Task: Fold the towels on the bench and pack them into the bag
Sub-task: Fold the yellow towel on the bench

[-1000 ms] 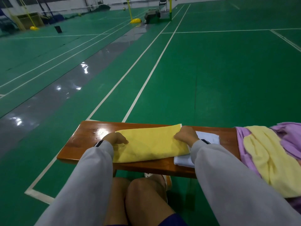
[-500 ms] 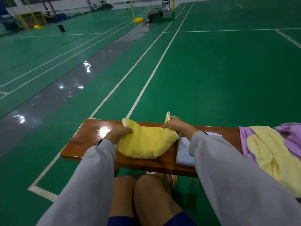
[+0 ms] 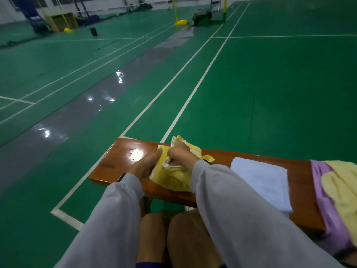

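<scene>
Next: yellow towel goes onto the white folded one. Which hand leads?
Likely right. The right hand grips the yellow towel and the white towel lies on its side of the bench; the left hand is farther.

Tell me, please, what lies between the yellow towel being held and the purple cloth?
A folded white towel, flat on the bench, right of the yellow towel; the head view shows it.

Bunched yellow towel [image 3: 173,180] on bench [image 3: 116,163]; folded white towel [image 3: 260,180] flat beside.
</scene>
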`<control>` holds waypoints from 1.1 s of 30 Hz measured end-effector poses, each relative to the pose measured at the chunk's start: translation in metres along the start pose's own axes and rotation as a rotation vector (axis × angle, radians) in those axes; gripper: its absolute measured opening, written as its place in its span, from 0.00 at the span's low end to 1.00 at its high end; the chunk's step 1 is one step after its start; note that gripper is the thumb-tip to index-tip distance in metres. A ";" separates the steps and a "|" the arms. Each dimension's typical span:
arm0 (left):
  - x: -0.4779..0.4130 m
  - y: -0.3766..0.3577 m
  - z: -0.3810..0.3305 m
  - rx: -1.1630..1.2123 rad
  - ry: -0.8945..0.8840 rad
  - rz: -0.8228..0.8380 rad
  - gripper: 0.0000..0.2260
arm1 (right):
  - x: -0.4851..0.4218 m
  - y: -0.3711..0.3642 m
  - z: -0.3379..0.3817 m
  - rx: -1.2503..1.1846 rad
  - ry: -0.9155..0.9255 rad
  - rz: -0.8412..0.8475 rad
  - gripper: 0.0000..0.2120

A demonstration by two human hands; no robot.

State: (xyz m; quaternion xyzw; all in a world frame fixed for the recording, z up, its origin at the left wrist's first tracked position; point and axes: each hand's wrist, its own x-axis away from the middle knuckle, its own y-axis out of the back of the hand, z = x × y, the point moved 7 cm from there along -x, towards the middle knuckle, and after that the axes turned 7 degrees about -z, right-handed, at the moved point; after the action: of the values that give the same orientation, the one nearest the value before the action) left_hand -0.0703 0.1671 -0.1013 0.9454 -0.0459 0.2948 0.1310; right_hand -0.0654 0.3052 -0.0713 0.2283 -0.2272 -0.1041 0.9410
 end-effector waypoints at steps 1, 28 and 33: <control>-0.002 -0.001 0.006 0.044 0.050 0.059 0.28 | 0.002 -0.014 -0.001 -0.033 -0.039 0.066 0.19; -0.004 0.018 -0.004 -1.014 -0.160 -0.352 0.24 | -0.005 0.076 -0.071 0.073 -0.335 0.098 0.09; 0.027 0.023 0.011 -0.603 0.098 -0.035 0.06 | -0.012 0.082 -0.040 -0.193 -0.410 0.076 0.16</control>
State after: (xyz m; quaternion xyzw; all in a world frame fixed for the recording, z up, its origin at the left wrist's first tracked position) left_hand -0.0455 0.1412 -0.0895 0.8491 -0.1087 0.3110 0.4128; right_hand -0.0495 0.3956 -0.0691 0.1023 -0.4111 -0.1339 0.8959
